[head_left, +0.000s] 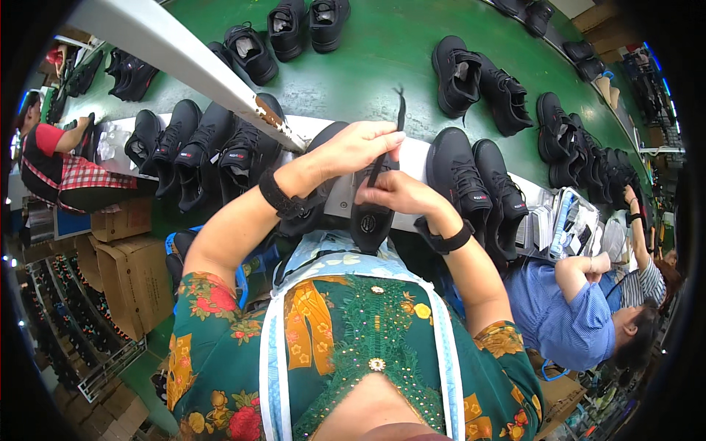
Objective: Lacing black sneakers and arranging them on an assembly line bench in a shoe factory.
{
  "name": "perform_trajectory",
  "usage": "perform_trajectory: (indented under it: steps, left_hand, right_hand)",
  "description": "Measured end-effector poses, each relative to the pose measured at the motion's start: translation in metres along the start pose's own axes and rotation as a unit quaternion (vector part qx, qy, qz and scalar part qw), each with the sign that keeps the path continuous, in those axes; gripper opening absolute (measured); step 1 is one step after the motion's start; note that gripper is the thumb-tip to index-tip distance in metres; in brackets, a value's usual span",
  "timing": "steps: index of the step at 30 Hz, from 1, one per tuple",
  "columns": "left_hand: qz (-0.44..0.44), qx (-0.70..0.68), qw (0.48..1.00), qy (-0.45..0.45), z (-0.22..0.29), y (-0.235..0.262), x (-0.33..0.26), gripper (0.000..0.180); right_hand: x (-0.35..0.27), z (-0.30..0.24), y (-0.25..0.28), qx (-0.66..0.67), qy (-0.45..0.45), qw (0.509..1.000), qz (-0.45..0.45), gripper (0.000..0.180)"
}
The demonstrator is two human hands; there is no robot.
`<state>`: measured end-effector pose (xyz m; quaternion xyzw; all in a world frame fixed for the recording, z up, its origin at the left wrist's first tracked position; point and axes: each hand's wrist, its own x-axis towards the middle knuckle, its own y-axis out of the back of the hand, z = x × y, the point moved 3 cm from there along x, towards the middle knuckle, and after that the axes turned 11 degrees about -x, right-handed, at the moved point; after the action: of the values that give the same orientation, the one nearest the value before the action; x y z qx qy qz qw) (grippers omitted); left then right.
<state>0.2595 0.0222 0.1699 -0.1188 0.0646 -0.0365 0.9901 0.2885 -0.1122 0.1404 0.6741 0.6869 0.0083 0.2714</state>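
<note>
Both my hands are over a black shoe (pixel 370 229) that stands heel toward me in front of my apron. My left hand (pixel 354 147) pinches a black shoelace (pixel 401 110), whose frayed-looking end sticks up past my fingertips. Lower down, close to the shoe's opening, my right hand (pixel 399 192) is closed on the same shoelace. Its fingers hide most of the lacing and the shoe's toe part. A second black shoe (pixel 303 222) lies to the left, partly covered by my left forearm and wristband.
Black shoes (pixel 197 165) line the bench to the left, and another pair (pixel 463 176) is at the right. A white metal post (pixel 198 70) slants across the left side. Co-workers sit at both sides, one in a blue shirt (pixel 562 312). Cardboard boxes (pixel 132 283) stand lower left.
</note>
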Motion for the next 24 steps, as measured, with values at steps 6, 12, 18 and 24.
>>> perform_trajectory:
  steps: [6,12,18,24]
  left_hand:
    - [-0.189,0.628,0.665,-0.358,0.004,-0.043,-0.013,0.017]
    - [-0.212,0.673,0.692,-0.153,-0.041,-0.025,-0.004,0.018]
    - [-0.064,-0.136,0.965,0.214,-0.085,-0.009,-0.036,0.02]
    - [-0.138,0.428,0.884,-0.13,-0.059,-0.033,-0.037,0.015]
  right_hand:
    - [-0.001,0.048,0.077,0.223,0.011,0.947,0.23,0.027]
    - [-0.015,0.088,0.042,0.357,-0.025,0.895,0.266,0.027]
    - [-0.042,0.071,-0.044,0.33,-0.069,0.931,0.137,0.03]
    - [-0.012,0.061,-0.012,0.134,0.112,0.907,0.384,0.031]
